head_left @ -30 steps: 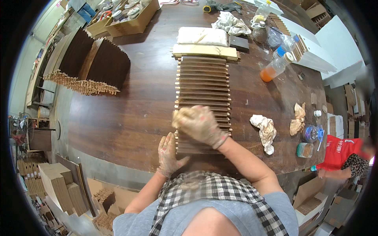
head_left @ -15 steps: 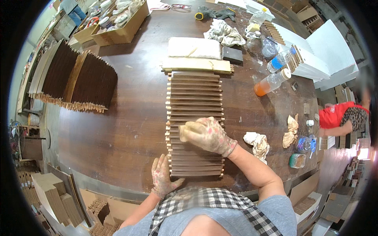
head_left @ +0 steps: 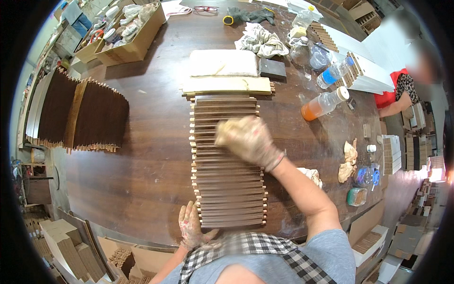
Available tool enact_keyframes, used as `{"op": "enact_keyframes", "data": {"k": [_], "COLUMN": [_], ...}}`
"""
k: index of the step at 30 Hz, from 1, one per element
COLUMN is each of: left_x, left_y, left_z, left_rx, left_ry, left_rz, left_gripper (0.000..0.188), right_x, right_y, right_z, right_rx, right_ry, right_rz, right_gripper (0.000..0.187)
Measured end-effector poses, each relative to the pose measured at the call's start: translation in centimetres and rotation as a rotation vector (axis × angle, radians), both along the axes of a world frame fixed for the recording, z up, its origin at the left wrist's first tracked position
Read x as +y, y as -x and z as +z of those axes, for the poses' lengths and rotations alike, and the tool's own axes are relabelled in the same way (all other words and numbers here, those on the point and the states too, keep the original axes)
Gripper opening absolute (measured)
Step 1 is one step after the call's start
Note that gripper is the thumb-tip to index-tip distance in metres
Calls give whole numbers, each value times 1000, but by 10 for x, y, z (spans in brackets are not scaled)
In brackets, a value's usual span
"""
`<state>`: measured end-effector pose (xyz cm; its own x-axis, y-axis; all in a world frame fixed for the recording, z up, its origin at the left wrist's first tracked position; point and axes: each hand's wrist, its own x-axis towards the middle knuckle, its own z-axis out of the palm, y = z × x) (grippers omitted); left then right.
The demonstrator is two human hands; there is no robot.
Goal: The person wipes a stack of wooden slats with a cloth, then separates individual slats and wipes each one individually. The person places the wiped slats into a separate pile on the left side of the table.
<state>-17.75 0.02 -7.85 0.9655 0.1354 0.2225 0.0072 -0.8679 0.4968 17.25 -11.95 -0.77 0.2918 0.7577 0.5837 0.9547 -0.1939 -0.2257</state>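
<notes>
- As for the slats (head_left: pixel 229 189): laid side by side on the table (head_left: pixel 151 189) in one long column, running from close to the checked apron (head_left: pixel 265 245) up to some pale boards (head_left: pixel 227 85).
- Below the right hand (head_left: pixel 255 144) at the column's upper middle, and partly covered by it; out to both sides in plain view.
- In the right hand, gloved and reaching in from the column's right edge: closed around a tan wad (head_left: pixel 225 133). Cannot tell, through the blur, cloth from sponge, nor pressed down from just lifted.
- Just to the right of the left hand (head_left: pixel 191 230), at the near left corner of the column. In that gloved hand, nothing visible: held fairly flat, with fingers pointing away and thumb spread toward the near slats. Cannot tell whether touching the ends.
- In looks: dark brown, narrow and straight, set crosswise and close together, with a greyer sheen toward the near end and darker lines between.
- Tipped at both ends with pale wooden pegs, jutting out unevenly.
- Lined up a little crookedly, sitting farther right at the near end than at the far one.
</notes>
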Motion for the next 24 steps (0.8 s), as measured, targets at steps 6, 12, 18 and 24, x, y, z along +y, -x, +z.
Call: {"op": "enact_keyframes", "data": {"k": [6, 12, 18, 24], "left_x": [-1, 2, 1, 0], "left_y": [-4, -4, -5, -5], "left_z": [0, -1, -3, 4], "left_rx": [-25, -19, -60, -51], "left_ry": [-52, -68, -76, -34], "left_rz": [-1, -20, -14, 7], "left_gripper": [109, 110, 111, 105], "right_x": [-54, -60, -31, -34], "right_y": [-72, -83, -69, -91], "right_z": [-4, -19, -8, -28], "right_rx": [24, -43, -4, -175], "right_ry": [-81, -49, -146, 9], "right_rz": [-409, -427, -351, -590], "right_gripper": [37, 37, 40, 33]}}
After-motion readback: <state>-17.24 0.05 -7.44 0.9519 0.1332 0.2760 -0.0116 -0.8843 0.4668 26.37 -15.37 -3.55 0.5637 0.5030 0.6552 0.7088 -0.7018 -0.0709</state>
